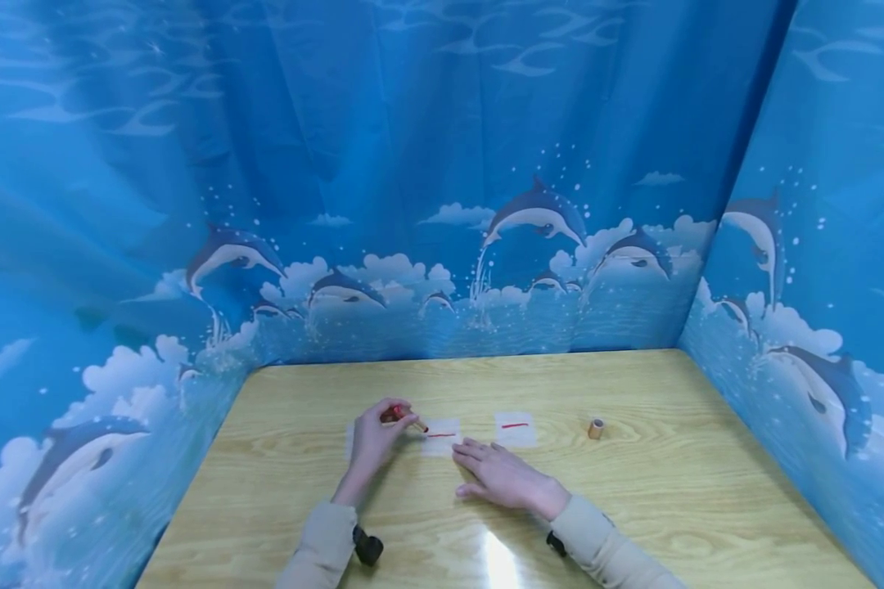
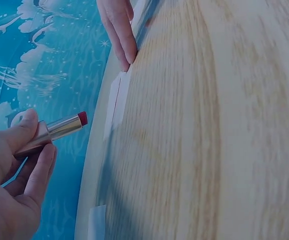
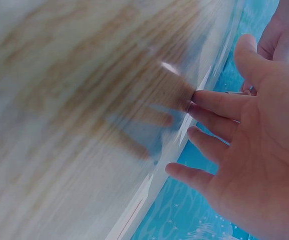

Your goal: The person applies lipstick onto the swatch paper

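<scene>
My left hand pinches a lipstick between thumb and fingers, its red tip bare and pointing toward the middle white paper. A red line runs across that paper. In the left wrist view the tip stands apart from the tabletop. My right hand lies palm down with fingers spread, its fingertips right at the middle paper's near right edge. A second white paper, also with a red stroke, lies to the right. Partly behind the left hand is a third paper.
The lipstick's cap stands on the right side of the wood-grain table. Blue dolphin-print curtains hang along the table's back and sides. Dark wrist cameras are strapped by the sleeves.
</scene>
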Tool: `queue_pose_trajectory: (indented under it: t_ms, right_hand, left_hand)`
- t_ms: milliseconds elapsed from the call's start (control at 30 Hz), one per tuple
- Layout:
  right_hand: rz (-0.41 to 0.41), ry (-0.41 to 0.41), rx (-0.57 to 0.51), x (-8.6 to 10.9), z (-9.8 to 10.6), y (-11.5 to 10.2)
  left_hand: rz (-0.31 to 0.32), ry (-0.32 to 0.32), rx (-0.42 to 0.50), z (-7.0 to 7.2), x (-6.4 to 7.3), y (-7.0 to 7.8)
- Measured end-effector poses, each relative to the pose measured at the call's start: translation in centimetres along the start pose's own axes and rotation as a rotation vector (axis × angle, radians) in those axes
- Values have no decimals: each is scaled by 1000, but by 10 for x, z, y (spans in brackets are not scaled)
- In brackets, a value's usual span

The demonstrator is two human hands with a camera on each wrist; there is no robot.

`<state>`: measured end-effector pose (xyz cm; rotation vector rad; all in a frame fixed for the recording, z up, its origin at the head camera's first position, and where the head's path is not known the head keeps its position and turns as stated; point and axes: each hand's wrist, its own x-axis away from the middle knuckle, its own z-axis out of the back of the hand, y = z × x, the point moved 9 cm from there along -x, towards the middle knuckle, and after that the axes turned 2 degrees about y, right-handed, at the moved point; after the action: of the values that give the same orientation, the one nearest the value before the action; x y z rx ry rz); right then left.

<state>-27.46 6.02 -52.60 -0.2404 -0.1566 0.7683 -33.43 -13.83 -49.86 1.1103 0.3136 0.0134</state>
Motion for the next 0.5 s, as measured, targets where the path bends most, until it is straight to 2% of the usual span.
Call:
queue_pose_trajectory:
  t_ms: [333, 500]
  right_hand:
    - [-9, 17, -23, -3, -1, 2]
    - [-18, 44, -50, -5, 0, 5]
  left_hand:
    - [56, 28, 65, 4, 2, -12]
    - [58, 50, 110, 8, 4, -13]
